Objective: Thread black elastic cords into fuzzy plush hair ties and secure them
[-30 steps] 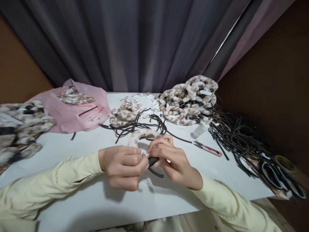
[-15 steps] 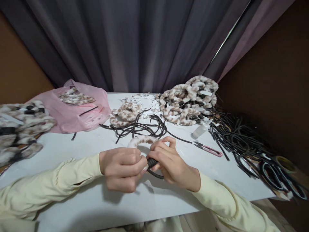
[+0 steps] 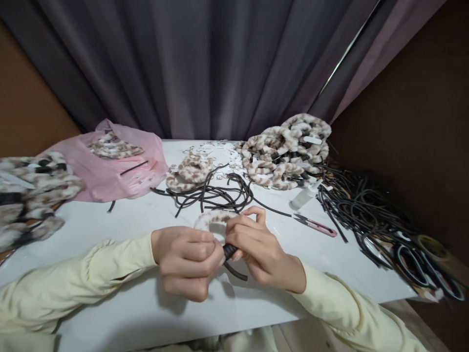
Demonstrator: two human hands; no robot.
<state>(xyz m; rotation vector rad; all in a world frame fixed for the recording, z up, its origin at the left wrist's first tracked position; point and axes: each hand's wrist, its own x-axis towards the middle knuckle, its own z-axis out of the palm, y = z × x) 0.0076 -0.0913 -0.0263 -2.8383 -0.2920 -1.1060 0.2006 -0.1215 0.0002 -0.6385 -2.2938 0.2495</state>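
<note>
Between my hands is a white-and-brown plush ring, its near part wrapped in coils of black cord. A loose end of that cord hangs below the coils. My left hand is closed at the left side of the wrapped part, its fingertips pinching there; what exactly lies between them is partly hidden. My right hand grips the ring from the right, fingers curled over the coils. Just beyond my hands, several cut lengths of black cord lie in a tangle.
Plush rings are piled at back right and far left. A pink plastic bag holds plush pieces. To the right lie thread snips, a small clear bottle and a heap of black cords. Metal rings lie at the back.
My left hand has shifted slightly down, staying closed at the wrapped part. The ring and the loose cord end have dipped a little. My right hand keeps its grip.
</note>
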